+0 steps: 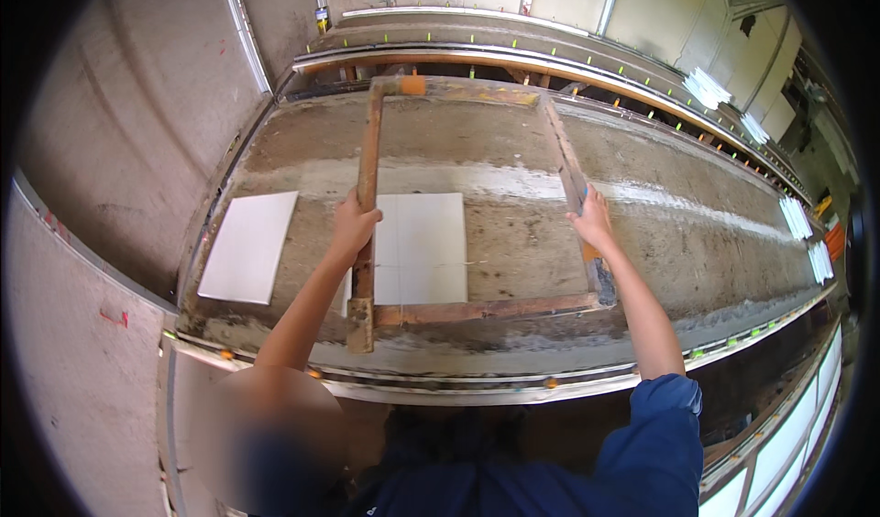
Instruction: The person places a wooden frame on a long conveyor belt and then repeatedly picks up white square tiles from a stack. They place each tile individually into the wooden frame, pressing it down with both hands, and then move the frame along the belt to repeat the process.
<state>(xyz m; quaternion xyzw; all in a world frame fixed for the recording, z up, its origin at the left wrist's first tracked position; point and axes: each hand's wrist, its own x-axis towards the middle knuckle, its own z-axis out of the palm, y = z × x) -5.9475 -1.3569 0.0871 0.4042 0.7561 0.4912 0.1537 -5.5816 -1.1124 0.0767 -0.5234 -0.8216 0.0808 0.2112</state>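
Note:
A large worn wooden frame [477, 310], like a screen-printing frame, is held level over a long stained table [513, 233]. My left hand [354, 226] is wrapped around its left bar, and my right hand [591, 217] grips the right bar. Orange tape shows at the far left corner and low on the right bar. I cannot tell whether a fine mesh spans it. Inside the frame's outline a white sheet [420, 249] lies on the table, its left edge partly behind the left bar. Another white sheet [247, 247] lies to the left, beyond my left forearm.
A rail [477, 390] with orange and green markers runs along the table's near edge. Behind is a second long table [495, 36] with similar markers. Stacks of white sheets [796, 217] sit at the far right. A wall [156, 86] closes off the left end.

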